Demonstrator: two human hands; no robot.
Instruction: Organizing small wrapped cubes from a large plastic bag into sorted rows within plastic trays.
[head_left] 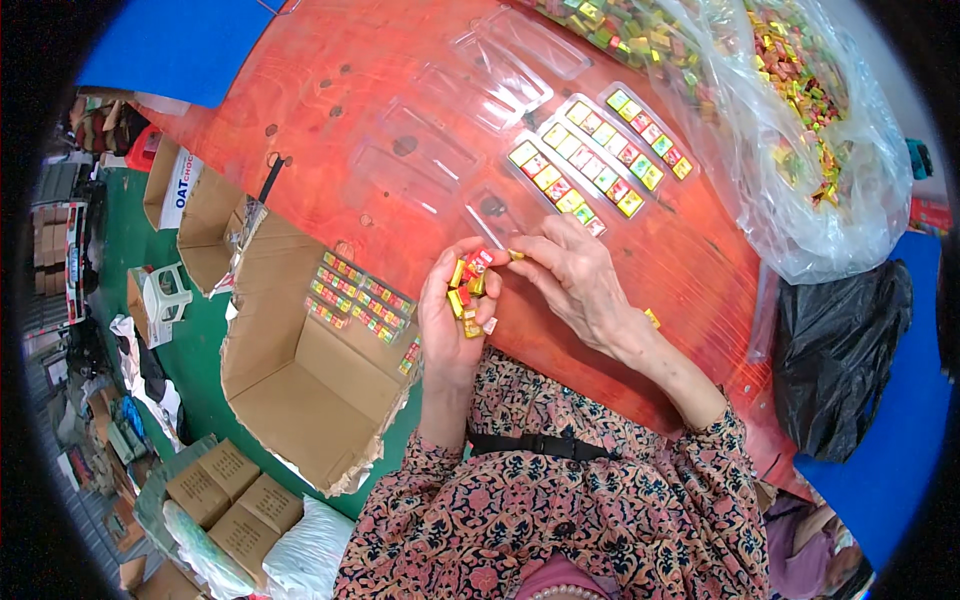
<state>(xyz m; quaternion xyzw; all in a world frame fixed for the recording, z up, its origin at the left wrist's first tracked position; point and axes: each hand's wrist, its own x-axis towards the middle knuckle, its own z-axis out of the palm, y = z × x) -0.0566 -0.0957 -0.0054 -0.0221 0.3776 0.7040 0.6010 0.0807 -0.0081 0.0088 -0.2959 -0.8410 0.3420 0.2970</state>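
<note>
On the red table (330, 90), clear plastic trays (600, 155) hold rows of small square wrapped packets in yellow, green and red. Right of them a clear plastic bag (800, 130) bulges with the same packets. Left of the table an open brown carton (300, 370) holds filled trays (362, 300); small sealed brown boxes (235, 500) lie beyond it.

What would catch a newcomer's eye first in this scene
Two hands meet mid-picture over the red table: the left hand cups wrapped candies, and the right hand pinches one. Just beyond lies a clear tray of candies, a big clear bag of candies sits upper right, and an open cardboard box stands lower left.
</note>
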